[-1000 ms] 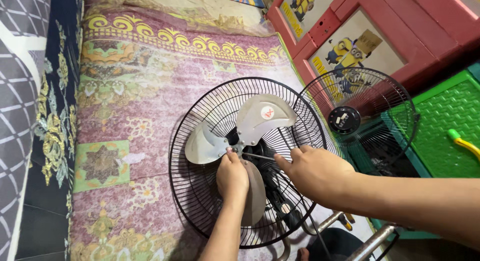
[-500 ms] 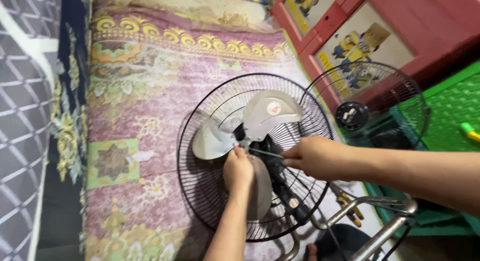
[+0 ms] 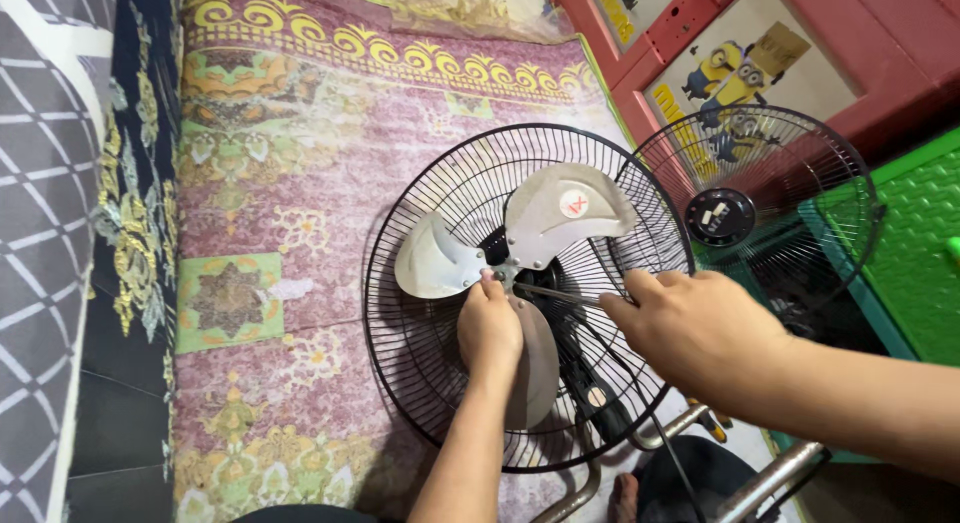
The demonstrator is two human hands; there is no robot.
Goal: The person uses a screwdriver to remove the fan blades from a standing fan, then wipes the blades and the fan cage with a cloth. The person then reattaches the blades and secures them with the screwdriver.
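A fan lies face up on a patterned rug, its black rear wire grille (image 3: 420, 213) ringing three grey blades (image 3: 560, 208). My left hand (image 3: 488, 325) pinches the hub at the centre of the blades, over the lowest blade. My right hand (image 3: 695, 328) grips the handle of a thin tool, likely a screwdriver (image 3: 555, 294), whose tip points left into the hub. The detached front grille (image 3: 790, 173) with its round black centre cap leans upright to the right of the fan.
The pink and yellow rug (image 3: 290, 163) covers the floor; a dark quilted mat (image 3: 50, 233) borders it on the left. A red cabinet with cartoon stickers (image 3: 800, 33) and a green plastic crate (image 3: 920, 243) stand at right. Metal stand tubes (image 3: 760, 473) run near the bottom edge.
The view has shifted slightly. Both hands stay at the fan's hub, my right hand holding the tool against it much as before.
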